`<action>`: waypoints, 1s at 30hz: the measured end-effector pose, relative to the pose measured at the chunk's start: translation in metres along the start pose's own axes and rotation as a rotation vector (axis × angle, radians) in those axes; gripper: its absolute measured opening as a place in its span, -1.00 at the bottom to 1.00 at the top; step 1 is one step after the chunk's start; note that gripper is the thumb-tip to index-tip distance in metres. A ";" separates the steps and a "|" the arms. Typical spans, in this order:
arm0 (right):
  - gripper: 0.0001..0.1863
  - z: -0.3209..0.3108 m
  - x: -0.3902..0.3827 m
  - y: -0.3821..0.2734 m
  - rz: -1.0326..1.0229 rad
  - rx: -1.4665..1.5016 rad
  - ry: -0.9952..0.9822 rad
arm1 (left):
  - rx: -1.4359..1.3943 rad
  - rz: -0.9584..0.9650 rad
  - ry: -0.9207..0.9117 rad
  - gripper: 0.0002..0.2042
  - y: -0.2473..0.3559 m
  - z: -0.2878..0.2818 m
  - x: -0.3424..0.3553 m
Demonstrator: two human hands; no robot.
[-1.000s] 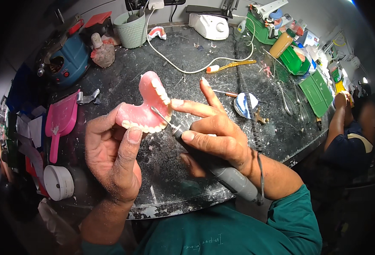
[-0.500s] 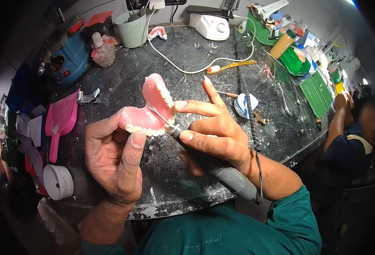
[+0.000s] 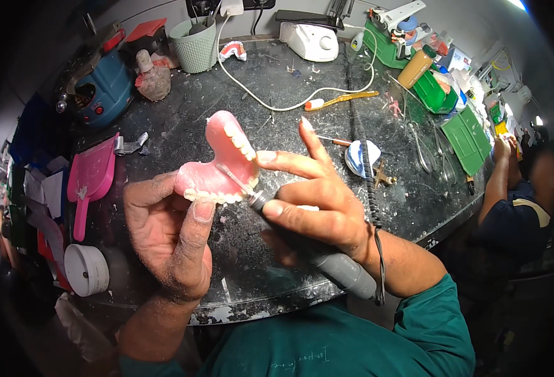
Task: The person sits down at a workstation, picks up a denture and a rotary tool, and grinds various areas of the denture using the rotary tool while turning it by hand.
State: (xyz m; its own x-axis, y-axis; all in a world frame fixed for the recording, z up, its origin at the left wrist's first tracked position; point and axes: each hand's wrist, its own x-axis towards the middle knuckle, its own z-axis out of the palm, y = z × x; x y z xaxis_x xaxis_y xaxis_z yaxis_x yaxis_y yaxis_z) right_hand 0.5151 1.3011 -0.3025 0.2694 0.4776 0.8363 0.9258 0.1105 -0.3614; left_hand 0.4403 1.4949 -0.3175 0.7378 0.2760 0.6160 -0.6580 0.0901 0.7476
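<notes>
A pink denture (image 3: pixel 217 160) with a row of cream teeth is held up above the dark bench, pinched at its left end by my dusty left hand (image 3: pixel 173 235). My right hand (image 3: pixel 327 201) wraps round a black and grey rotary handpiece (image 3: pixel 336 264), its coiled cord running over the wrist. The slim metal bur (image 3: pixel 231 174) of the handpiece crosses the denture's pink inner face, seemingly touching it. My right index finger reaches out to the teeth on the denture's right arm, and another finger points up and away.
Along the left stand a pink dustpan (image 3: pixel 91 169), a round white container (image 3: pixel 86 269) and a blue machine (image 3: pixel 101 91). At the back are a woven pot (image 3: pixel 193 47) and a white control box (image 3: pixel 310 43). A toothbrush (image 3: pixel 340 99) lies mid-bench. A co-worker's arm (image 3: pixel 500 169) shows far right.
The denture has shifted slightly left and tilted a little in my left hand. My right hand and the handpiece have moved slightly left with it, and the bur lies at a slightly different spot.
</notes>
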 end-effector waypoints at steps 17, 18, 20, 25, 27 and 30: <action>-0.46 0.001 0.000 0.000 -0.038 0.015 -0.055 | 0.002 0.009 -0.047 -0.67 0.004 0.008 0.002; -0.48 0.004 -0.001 0.000 -0.013 0.037 -0.011 | 0.019 0.010 -0.059 -0.68 0.005 0.008 0.002; -0.56 0.003 -0.001 -0.001 0.033 0.079 0.030 | 0.035 0.013 -0.072 -0.68 0.006 0.007 0.002; -0.56 0.002 0.002 -0.005 -0.014 0.041 0.005 | 0.074 0.039 -0.102 -0.70 0.005 0.006 0.003; -0.56 0.002 0.001 -0.005 0.003 0.008 -0.009 | 0.070 0.011 -0.071 -0.71 0.008 0.012 0.002; -0.56 0.002 0.000 -0.004 -0.022 -0.001 -0.032 | 0.064 -0.016 -0.037 -0.72 0.010 0.015 0.002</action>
State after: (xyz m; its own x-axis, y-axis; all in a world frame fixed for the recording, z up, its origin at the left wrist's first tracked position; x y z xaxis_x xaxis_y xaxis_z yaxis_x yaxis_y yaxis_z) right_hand 0.5112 1.3026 -0.3016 0.2403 0.5023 0.8306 0.9319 0.1201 -0.3422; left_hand 0.4374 1.4823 -0.3057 0.7537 0.2389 0.6122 -0.6363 0.0327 0.7707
